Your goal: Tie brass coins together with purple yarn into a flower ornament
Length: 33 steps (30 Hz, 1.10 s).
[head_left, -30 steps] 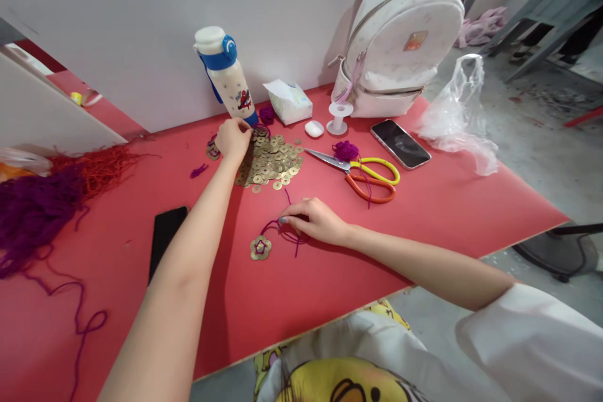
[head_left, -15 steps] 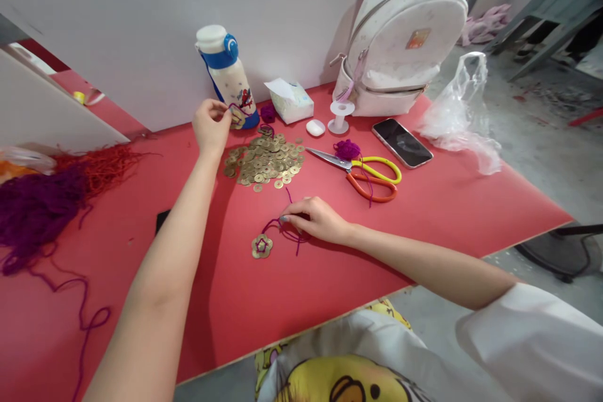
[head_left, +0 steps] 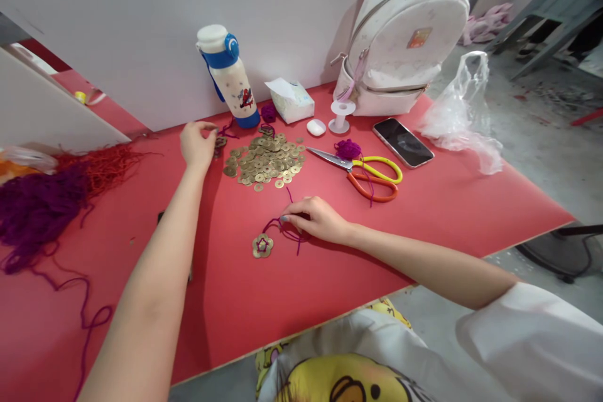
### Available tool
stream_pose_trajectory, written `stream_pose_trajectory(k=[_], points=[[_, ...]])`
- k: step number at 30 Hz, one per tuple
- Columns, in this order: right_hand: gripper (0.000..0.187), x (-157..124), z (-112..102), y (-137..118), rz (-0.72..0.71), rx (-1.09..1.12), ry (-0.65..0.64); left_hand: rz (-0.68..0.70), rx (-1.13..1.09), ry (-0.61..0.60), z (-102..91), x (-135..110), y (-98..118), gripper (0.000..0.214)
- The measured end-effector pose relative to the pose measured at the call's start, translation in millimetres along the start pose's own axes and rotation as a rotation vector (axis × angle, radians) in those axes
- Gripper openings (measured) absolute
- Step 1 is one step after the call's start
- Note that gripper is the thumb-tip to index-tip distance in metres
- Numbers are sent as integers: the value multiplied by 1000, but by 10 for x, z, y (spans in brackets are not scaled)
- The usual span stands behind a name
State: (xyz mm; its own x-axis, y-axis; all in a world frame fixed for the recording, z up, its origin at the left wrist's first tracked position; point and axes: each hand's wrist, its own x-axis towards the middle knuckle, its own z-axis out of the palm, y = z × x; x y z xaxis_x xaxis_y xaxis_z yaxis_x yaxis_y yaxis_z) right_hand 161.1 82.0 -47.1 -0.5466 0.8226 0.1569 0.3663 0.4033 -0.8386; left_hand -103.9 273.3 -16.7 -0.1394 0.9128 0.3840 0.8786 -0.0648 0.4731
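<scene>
My left hand (head_left: 196, 143) reaches to the far left of a pile of brass coins (head_left: 264, 162) and pinches a small coin piece tied with purple thread (head_left: 219, 141) just above the red table (head_left: 330, 276). My right hand (head_left: 316, 218) rests on the table nearer to me, fingers closed on purple thread (head_left: 285, 233). That thread runs to a flower-shaped knot of coins (head_left: 262, 245) lying just left of the hand.
Scissors with yellow and orange handles (head_left: 362, 171), a purple thread ball (head_left: 347, 149), a phone (head_left: 402, 142), a white spool (head_left: 340, 115), a tissue pack (head_left: 292, 100), a bottle (head_left: 228, 77) and a white backpack (head_left: 405, 38) sit along the back. Purple and red yarn (head_left: 42, 201) lies at left.
My left hand lifted a tied coin piece from the coin pile, raised it by the bottle, then carried it left and down near the table. My right hand stayed put.
</scene>
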Motion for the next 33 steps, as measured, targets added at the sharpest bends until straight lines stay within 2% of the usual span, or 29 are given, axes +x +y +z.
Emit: stream_pose_trajectory(k=[3, 5, 8, 10, 13, 18, 21, 25, 29, 33], points=[[20, -2, 5, 8, 5, -5, 2, 94, -26, -149, 69, -79, 276, 21], [20, -3, 9, 14, 5, -3, 2, 227, -23, -207, 134, -131, 484, 24], [21, -6, 12, 22, -6, 10, -2, 432, 99, -297, 255, -160, 743, 34], [21, -9, 9, 25, -15, 18, -3, 498, 192, -349, 348, -139, 851, 41], [20, -12, 0, 21, -12, 17, -1, 412, 285, -368, 483, -91, 920, 38], [19, -6, -11, 7, 4, 11, -11, 265, 237, -267, 554, -100, 917, 23], [19, -4, -8, 7, -4, 11, -9, 202, 82, -182, 468, -119, 878, 17], [19, -8, -1, 14, -17, 6, -4, 143, -135, -53, 228, -104, 767, 14], [21, -12, 6, 17, -25, 2, -6, 130, -154, 38, -77, -75, 631, 12], [21, -13, 8, 12, -35, -8, -3, 42, -27, 103, -284, -52, 503, 9]])
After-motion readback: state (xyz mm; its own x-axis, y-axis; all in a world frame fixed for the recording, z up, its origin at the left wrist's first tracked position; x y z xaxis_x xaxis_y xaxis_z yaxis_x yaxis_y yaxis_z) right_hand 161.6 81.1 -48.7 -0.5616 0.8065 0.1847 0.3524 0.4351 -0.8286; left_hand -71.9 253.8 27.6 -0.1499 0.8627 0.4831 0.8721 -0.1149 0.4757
